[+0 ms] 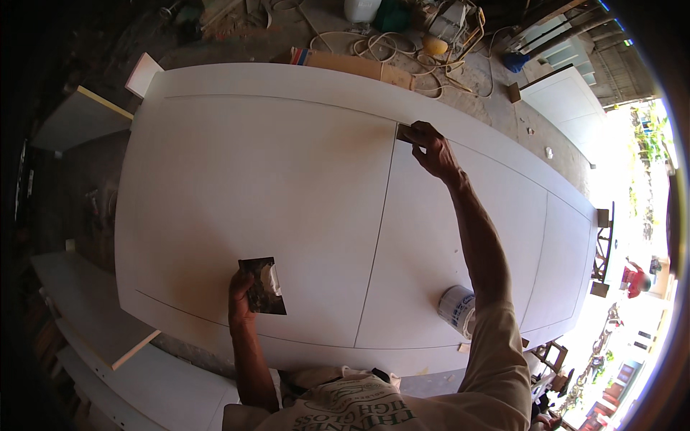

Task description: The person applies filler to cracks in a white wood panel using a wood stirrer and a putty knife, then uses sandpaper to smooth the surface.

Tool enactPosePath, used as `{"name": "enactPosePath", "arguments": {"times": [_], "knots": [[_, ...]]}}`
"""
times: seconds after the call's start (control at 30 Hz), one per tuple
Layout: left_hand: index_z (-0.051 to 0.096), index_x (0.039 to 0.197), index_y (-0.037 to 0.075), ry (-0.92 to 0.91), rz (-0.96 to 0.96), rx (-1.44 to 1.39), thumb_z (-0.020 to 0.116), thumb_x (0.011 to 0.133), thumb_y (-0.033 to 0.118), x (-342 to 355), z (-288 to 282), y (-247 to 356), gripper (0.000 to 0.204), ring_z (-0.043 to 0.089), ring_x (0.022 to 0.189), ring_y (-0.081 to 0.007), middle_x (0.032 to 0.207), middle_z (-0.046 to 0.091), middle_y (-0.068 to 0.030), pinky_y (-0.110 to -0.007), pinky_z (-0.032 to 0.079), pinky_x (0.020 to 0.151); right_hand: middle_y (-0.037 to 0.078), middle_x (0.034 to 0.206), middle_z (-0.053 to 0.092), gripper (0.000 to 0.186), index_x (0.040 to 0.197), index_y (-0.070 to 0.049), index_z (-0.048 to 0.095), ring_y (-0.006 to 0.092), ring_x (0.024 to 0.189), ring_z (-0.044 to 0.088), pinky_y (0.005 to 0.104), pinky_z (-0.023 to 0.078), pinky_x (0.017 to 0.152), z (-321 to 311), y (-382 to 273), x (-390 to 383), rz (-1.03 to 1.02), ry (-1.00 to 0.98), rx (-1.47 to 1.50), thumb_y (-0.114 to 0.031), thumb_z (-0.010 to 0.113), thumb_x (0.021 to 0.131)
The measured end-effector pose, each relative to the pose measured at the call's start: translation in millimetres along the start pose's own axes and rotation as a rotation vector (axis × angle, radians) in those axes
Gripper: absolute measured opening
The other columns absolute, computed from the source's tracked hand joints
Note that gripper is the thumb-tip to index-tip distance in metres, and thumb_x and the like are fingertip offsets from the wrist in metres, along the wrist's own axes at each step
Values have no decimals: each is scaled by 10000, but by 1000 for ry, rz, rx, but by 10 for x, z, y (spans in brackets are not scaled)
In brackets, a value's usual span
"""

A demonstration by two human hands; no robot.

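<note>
A large white door panel (251,179) with thin dark grooves lies flat in front of me. My right hand (431,149) reaches to its far side, fingers closed on a small dark scraper (405,134) that touches the panel where two grooves meet. Over the near left part, my left hand (243,293) grips a dark, flat rectangular plate (262,298) by its left edge. A smear of whitish paste (270,279) sits on that plate. Near my right arm, a white tin can (457,309) with a printed label stands on the panel, partly hidden by my sleeve.
Beyond the far edge lie a flattened cardboard piece (359,66), a coiled pale hose (392,44) and a machine with a yellow part (434,45). More white panels rest at the right back (564,100) and lower left (79,294). Another person in red (635,280) is far right.
</note>
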State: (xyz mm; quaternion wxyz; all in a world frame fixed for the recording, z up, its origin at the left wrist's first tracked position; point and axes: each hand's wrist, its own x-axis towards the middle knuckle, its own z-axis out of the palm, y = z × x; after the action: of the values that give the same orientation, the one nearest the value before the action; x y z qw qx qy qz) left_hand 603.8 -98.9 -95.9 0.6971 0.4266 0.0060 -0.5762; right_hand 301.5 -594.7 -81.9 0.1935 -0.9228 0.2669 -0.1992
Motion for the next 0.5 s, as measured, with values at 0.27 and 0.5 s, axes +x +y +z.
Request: {"name": "enactPosePath", "arguments": {"times": [0.27, 0.5], "knots": [[642, 1308, -2, -1, -3, 14, 790, 903, 221, 21, -112, -32, 485, 722, 1079, -226, 1208, 725, -103, -396, 590, 956, 120, 1153, 669, 411, 1156, -77, 751, 330, 1068, 652, 449, 558, 944, -6, 7, 200, -71, -91, -243, 20, 691, 761], [629, 1324, -4, 39, -11, 61, 802, 892, 248, 20, -122, -35, 529, 718, 1076, -224, 1212, 718, -100, -400, 588, 956, 98, 1096, 663, 381, 1133, -81, 747, 313, 1021, 650, 439, 561, 917, -248, -158, 190, 3, -241, -360, -5, 703, 762]]}}
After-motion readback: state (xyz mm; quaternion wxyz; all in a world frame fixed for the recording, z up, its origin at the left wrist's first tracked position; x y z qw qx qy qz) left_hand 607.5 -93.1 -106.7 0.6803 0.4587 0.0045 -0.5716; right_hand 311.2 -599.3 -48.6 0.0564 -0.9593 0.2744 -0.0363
